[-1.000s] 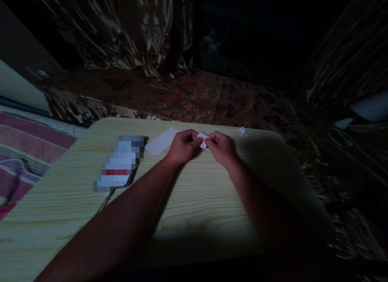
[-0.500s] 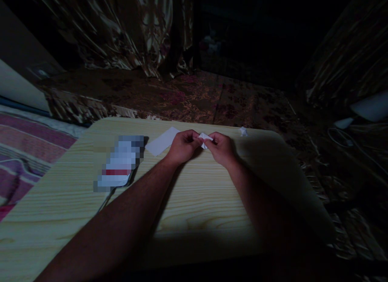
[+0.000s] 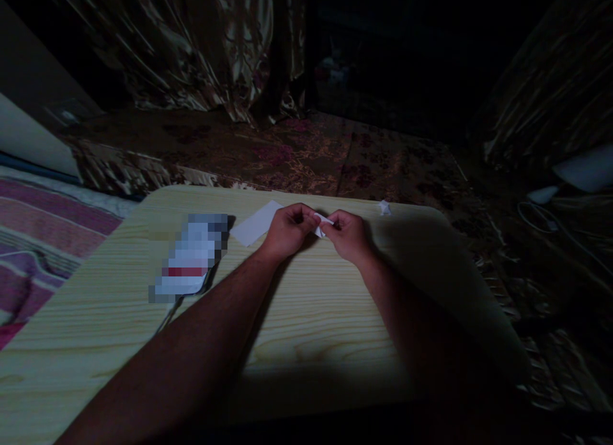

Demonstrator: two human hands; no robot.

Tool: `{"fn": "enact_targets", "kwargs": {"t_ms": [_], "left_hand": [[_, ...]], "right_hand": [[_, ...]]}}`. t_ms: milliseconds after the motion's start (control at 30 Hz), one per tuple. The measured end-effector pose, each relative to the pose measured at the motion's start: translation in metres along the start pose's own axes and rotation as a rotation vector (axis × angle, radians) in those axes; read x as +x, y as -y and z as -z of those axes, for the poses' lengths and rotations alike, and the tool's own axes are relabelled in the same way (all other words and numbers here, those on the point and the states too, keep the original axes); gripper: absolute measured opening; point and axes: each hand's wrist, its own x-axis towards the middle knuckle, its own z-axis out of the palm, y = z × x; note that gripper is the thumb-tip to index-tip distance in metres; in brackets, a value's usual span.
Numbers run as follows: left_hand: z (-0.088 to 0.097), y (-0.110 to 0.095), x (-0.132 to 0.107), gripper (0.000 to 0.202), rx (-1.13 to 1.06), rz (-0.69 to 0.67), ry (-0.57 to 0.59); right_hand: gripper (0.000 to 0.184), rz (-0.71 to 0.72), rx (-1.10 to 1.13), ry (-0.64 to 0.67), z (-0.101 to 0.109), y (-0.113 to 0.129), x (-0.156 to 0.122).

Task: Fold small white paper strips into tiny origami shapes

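Note:
Near the far side of the wooden table [image 3: 316, 317], a small piece of folded white paper [image 3: 322, 226] is pinched between both hands. My left hand [image 3: 289, 228] grips its left side with thumb and fingers, and my right hand [image 3: 348, 233] grips the right side. The fingertips hide much of the folds. Just left of my left hand lies a flat sheet of white paper [image 3: 255, 224], partly covered by that hand. A small folded white paper piece [image 3: 384, 208] rests by the table's far edge, right of my right hand.
A phone [image 3: 191, 256] with a blurred screen and a cable lies on the left of the table. Patterned brown fabric [image 3: 297, 148] and a curtain [image 3: 239, 49] are behind. Striped bedding [image 3: 38, 234] borders the left; a white lamp-like object [image 3: 584, 167] stands right.
The folded paper now shows less of its face between the fingers, seeming bent or turned. My hands have drawn slightly closer together; the other things stay put.

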Motion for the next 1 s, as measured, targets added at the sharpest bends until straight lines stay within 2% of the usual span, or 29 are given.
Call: {"fn": "enact_targets", "kwargs": {"t_ms": [367,800,1000], "left_hand": [[-0.0001,0.0011,-0.0001,0.022,-0.013,-0.021,0.026],[0.0024,-0.0014,0.0009,0.021,-0.154,0.022,0.014],[-0.0003,-0.0056,-0.0009,0.019,-0.1,0.024,0.054]], "right_hand": [[0.018,0.019,0.048,-0.011,-0.0011,-0.0007,-0.0003],[0.02,0.022,0.126,0.018,0.0028,0.0034,-0.0001],[0.019,0.045,0.119,0.03,0.005,0.0021,0.0004]]}}
